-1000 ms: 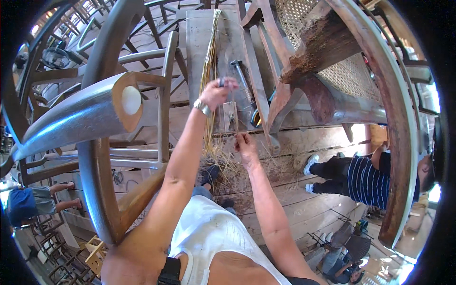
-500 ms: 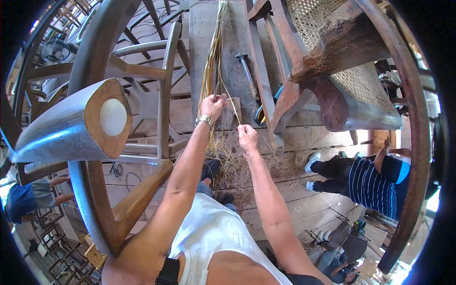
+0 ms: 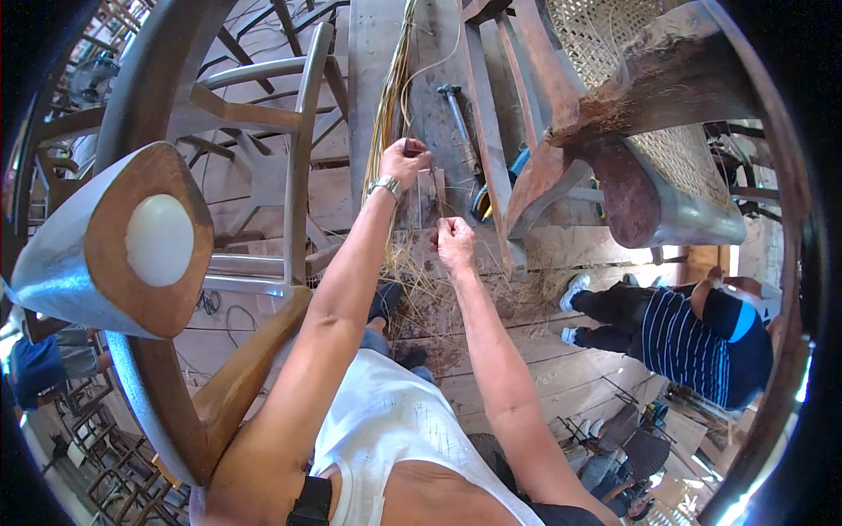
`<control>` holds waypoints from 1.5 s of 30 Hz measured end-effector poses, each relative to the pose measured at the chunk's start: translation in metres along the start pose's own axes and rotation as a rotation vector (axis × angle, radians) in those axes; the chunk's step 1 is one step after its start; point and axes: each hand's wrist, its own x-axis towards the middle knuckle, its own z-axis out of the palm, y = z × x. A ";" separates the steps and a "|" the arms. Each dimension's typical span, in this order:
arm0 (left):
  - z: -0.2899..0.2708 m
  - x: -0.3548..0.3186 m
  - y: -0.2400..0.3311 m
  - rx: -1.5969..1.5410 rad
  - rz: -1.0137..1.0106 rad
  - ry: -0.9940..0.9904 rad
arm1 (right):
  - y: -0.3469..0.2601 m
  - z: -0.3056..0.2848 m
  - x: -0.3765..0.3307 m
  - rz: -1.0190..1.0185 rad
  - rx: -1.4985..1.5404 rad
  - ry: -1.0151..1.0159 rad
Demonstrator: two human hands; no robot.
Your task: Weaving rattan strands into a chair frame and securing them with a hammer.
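My left hand (image 3: 406, 163), with a metal watch (image 3: 385, 183) on its wrist, is closed at the lower part of a long bundle of cane strands (image 3: 387, 105). One thin, pale cane strand (image 3: 430, 64) bows away from the bundle beside it. Lower and to the right, my right hand (image 3: 455, 243) is pinched, its fingertips pointing up toward the left one. Between the hands a thin strand shows only faintly, and its ends are hidden in my fingers. To the right of both hands a hammer (image 3: 458, 125) lies on the plank bench (image 3: 434, 61).
A wooden chair frame (image 3: 303, 158) and a big curved armrest (image 3: 110, 241) crowd the left. On the right stands a chair with woven cane (image 3: 671, 162) and thick legs. A yellow-and-black tool (image 3: 481, 203) lies near it. Cane scraps (image 3: 421, 280) litter the floor. A person in a striped shirt (image 3: 688, 342) is at right.
My left hand has moved up and slightly right, its fingers turned over. The right hand has risen a little. The pale strand between them shows less, and one strand bows out above.
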 end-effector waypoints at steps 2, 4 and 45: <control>0.001 0.013 -0.007 -0.011 0.019 0.015 | -0.010 0.001 -0.008 0.076 -0.062 -0.013; 0.006 0.017 -0.011 0.141 -0.017 0.075 | -0.006 0.000 -0.014 0.065 -0.123 0.015; -0.022 -0.088 0.025 0.727 -0.069 -0.062 | -0.028 0.017 -0.031 -0.556 -0.901 0.264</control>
